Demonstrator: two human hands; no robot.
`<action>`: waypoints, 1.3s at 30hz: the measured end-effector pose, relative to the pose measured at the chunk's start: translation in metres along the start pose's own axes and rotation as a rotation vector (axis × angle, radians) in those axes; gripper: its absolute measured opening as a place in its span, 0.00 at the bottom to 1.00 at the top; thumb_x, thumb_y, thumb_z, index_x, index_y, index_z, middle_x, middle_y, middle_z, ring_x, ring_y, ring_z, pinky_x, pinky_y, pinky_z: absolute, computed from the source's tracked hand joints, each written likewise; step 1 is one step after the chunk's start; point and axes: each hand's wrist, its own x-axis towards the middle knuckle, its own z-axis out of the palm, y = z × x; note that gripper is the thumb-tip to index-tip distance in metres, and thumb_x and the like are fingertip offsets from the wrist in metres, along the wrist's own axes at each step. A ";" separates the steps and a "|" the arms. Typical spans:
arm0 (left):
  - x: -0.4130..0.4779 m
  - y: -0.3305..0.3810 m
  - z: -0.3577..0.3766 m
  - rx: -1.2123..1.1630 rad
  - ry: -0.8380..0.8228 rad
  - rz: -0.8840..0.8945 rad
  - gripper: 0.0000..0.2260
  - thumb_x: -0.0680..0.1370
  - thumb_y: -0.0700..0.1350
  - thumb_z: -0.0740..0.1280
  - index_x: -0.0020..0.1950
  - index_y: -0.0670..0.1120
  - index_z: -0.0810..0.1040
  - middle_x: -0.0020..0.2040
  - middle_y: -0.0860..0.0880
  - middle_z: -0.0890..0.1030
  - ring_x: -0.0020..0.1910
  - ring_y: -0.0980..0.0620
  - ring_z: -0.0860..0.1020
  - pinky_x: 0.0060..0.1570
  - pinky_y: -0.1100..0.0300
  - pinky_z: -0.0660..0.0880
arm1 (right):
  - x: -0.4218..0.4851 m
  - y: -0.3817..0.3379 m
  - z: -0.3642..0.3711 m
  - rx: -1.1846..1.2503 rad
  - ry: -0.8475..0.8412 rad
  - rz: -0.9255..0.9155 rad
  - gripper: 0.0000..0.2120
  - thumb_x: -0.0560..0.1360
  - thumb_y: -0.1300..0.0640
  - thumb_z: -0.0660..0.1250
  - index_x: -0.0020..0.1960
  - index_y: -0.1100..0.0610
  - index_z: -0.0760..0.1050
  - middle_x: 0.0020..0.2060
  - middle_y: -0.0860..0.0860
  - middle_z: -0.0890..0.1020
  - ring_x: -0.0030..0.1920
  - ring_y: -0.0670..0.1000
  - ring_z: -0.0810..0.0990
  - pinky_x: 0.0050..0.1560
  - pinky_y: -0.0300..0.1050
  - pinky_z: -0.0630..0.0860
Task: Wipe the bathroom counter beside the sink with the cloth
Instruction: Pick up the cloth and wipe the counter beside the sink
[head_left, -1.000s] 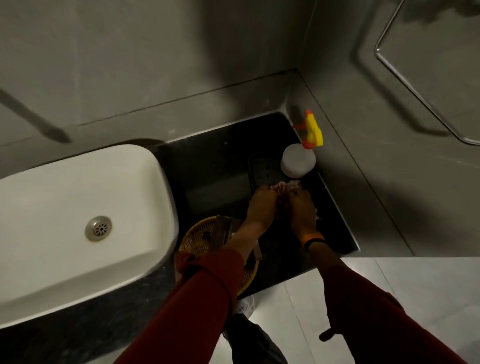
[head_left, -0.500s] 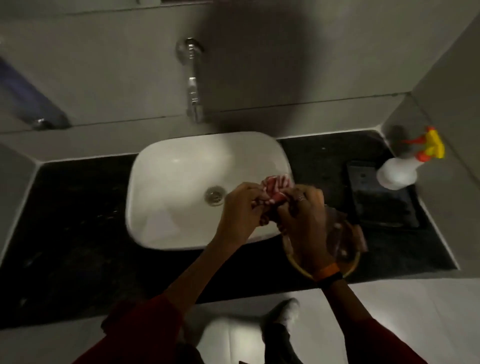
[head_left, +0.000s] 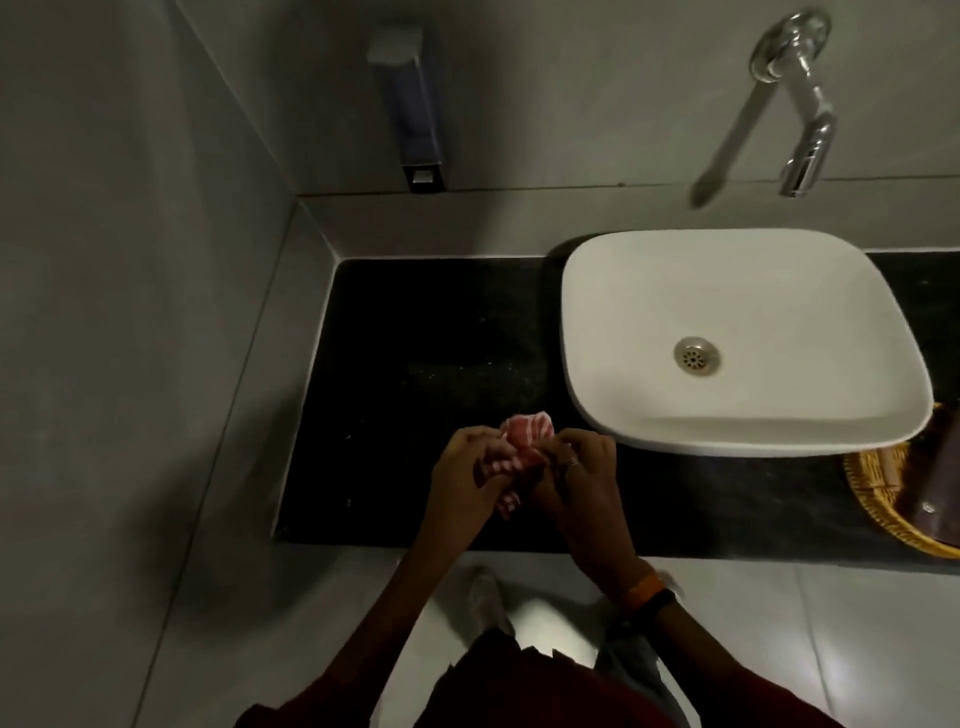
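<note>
A bunched red-and-white striped cloth (head_left: 522, 441) is held between both my hands above the black counter (head_left: 415, 364), left of the white sink (head_left: 727, 291). My left hand (head_left: 462, 483) grips its left side and my right hand (head_left: 584, 478) grips its right side; a ring shows on one right finger. Most of the cloth is hidden inside my fingers. Whether the cloth touches the counter I cannot tell. The stretch of counter between the left wall and the sink shows faint specks.
A chrome tap (head_left: 800, 104) juts from the back wall above the sink. On the wall further left hangs a dispenser (head_left: 415, 114). A wicker basket (head_left: 883, 499) with a dark item stands at the counter's right edge. Grey walls close the left corner.
My view and both hands with the cloth have shifted from the counter right of the sink, across the sink front, to the counter left of it. The spray bottle is out of view.
</note>
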 end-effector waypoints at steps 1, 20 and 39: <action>0.002 -0.013 -0.001 0.008 -0.008 0.009 0.14 0.73 0.35 0.73 0.57 0.44 0.82 0.64 0.49 0.76 0.60 0.54 0.78 0.60 0.68 0.74 | -0.002 0.003 0.008 -0.030 -0.009 -0.006 0.18 0.75 0.57 0.74 0.63 0.57 0.77 0.60 0.51 0.71 0.61 0.50 0.68 0.64 0.34 0.69; 0.031 -0.163 0.010 0.887 -0.189 0.072 0.32 0.82 0.60 0.49 0.81 0.43 0.51 0.82 0.43 0.52 0.81 0.43 0.50 0.79 0.40 0.52 | 0.018 0.013 0.140 -0.425 -0.111 0.673 0.42 0.79 0.40 0.52 0.81 0.66 0.41 0.81 0.63 0.44 0.82 0.61 0.43 0.82 0.60 0.45; 0.033 -0.189 0.023 0.793 -0.064 0.186 0.31 0.82 0.59 0.52 0.81 0.47 0.47 0.82 0.43 0.50 0.81 0.43 0.49 0.80 0.43 0.46 | 0.199 0.029 0.221 -0.484 -0.649 -0.698 0.42 0.77 0.35 0.55 0.81 0.60 0.53 0.81 0.61 0.54 0.82 0.61 0.49 0.81 0.64 0.49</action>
